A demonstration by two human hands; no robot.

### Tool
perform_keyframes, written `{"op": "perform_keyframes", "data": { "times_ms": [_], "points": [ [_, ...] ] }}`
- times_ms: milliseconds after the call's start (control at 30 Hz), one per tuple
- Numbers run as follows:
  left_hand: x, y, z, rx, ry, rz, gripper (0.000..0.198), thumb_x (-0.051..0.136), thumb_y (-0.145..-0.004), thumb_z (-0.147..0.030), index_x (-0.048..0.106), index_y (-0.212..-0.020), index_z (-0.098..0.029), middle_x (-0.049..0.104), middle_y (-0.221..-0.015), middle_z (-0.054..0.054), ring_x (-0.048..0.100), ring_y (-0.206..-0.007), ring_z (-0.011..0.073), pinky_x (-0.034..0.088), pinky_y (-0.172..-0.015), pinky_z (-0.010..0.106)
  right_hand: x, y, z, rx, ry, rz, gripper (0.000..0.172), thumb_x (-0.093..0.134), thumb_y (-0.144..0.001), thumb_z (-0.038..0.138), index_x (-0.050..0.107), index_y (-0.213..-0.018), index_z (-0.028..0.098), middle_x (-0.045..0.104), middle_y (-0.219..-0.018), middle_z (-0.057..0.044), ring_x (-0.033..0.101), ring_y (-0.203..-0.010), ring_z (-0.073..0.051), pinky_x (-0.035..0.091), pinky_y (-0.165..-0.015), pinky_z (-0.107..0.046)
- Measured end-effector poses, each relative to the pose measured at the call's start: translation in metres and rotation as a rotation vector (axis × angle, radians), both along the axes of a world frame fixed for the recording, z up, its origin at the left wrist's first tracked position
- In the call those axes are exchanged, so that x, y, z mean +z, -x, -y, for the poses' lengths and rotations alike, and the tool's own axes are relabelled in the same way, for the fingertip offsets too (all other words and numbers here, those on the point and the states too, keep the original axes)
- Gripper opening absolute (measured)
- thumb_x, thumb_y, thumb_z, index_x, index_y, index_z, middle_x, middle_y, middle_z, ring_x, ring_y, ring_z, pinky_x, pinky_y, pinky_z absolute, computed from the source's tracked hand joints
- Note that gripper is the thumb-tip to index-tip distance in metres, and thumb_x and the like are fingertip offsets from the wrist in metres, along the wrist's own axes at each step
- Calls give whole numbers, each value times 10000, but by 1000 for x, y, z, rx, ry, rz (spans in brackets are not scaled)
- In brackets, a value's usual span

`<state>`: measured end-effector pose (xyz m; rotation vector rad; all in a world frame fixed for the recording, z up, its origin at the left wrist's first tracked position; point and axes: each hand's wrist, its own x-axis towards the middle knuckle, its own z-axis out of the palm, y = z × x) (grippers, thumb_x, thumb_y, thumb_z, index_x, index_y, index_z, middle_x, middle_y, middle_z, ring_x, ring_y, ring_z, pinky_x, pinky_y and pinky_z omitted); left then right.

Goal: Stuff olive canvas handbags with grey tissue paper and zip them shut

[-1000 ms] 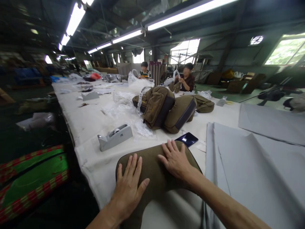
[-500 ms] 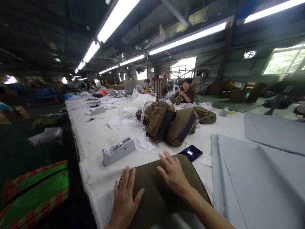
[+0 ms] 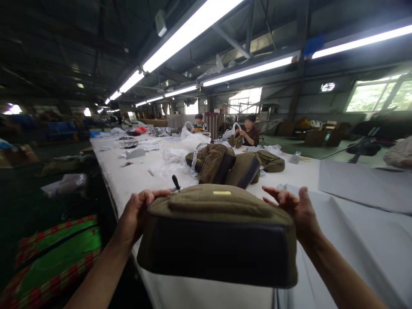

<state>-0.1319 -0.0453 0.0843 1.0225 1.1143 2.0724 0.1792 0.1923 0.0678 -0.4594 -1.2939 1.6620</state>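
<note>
From the head camera, the olive bag (image 3: 215, 244) sits between the two hands, its dark base panel turned toward the wearer and a small yellow label (image 3: 222, 192) on its upper face. The left hand (image 3: 138, 210) lies along the upper left end, fingers bent and pointing inward near a black pull (image 3: 175, 182); whether they pinch the fabric cannot be told. The right hand (image 3: 296, 212) is at the opposite end, fingers loosely spread, thumb raised apart from them; its contact with the bag is unclear. Both forearms slant inward from the lower corners. The left edge of the white table (image 3: 112, 167) runs just beside the left hand. Piled olive bags (image 3: 215, 165) lie beyond, grey sheets (image 3: 347, 240) to the right, and white surface shows below the base.
</note>
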Motion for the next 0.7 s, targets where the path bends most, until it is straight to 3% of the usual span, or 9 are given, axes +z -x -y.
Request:
{"op": "perform_keyframes", "data": {
  "times_ms": [100,167,233,300,367,433,567,633,700],
  "points": [
    [-48,-5,16,44,260,-417,372,498,-841,-514,559,-698,-176,684,-1008,109,564,-1099,287,428,-969,421,-32,-3,25,119,-173,354,575,288,-849,688,524,-663,197,664,-1008,-100,571,-1057,-271,402,-956,-437],
    [-86,-13,20,103,498,-712,293,524,-834,-457,620,-827,-180,673,-1052,96,606,-1025,263,462,-918,385,-55,2,43,122,-319,673,551,305,-870,650,552,-709,183,666,-875,-92,603,-935,-257,436,-895,-419],
    [-108,-18,14,221,589,-902,278,497,-853,-428,621,-898,-183,656,-1084,98,606,-1016,246,461,-911,374,-65,13,56,60,-507,885,528,297,-898,597,556,-711,176,636,-740,-73,604,-785,-230,469,-795,-395],
    [-110,-20,0,364,559,-991,305,436,-885,-418,612,-936,-174,621,-1148,116,558,-1095,246,399,-981,408,-61,31,65,-48,-738,931,475,290,-930,507,588,-787,166,646,-824,-94,599,-849,-228,462,-814,-394],
    [-102,-23,-18,436,576,-1094,363,388,-907,-410,592,-1083,-166,527,-1294,137,442,-1235,277,287,-1050,506,-59,50,71,-141,-957,952,430,302,-941,432,615,-1008,145,602,-1144,-148,511,-1127,-268,374,-965,-469],
    [-97,-28,-33,331,675,-1270,424,387,-905,-426,535,-1231,-198,415,-1408,119,305,-1332,320,184,-1052,621,-69,66,79,-101,-1113,1054,459,359,-922,448,547,-1226,159,451,-1367,-151,345,-1296,-318,238,-1038,-582],
    [-107,-36,-38,-122,826,-1449,458,422,-884,-452,487,-1300,-272,414,-1416,49,238,-1363,328,135,-1052,664,-103,75,93,237,-1125,1237,591,330,-905,574,398,-1383,233,356,-1439,-100,288,-1337,-320,125,-1056,-649],
    [-116,-31,-31,-138,806,-1408,437,423,-883,-440,495,-1288,-291,424,-1411,19,242,-1368,294,130,-1087,618,-111,65,92,330,-1111,1220,607,315,-902,592,348,-1409,259,318,-1457,-77,256,-1355,-305,98,-1075,-636],
    [-127,-17,-23,24,799,-1262,450,425,-871,-468,518,-1260,-263,390,-1435,28,256,-1366,272,149,-1117,548,-114,45,87,192,-1058,1179,621,337,-889,592,339,-1415,263,279,-1476,-73,227,-1366,-306,119,-1086,-618]
  ]
}}
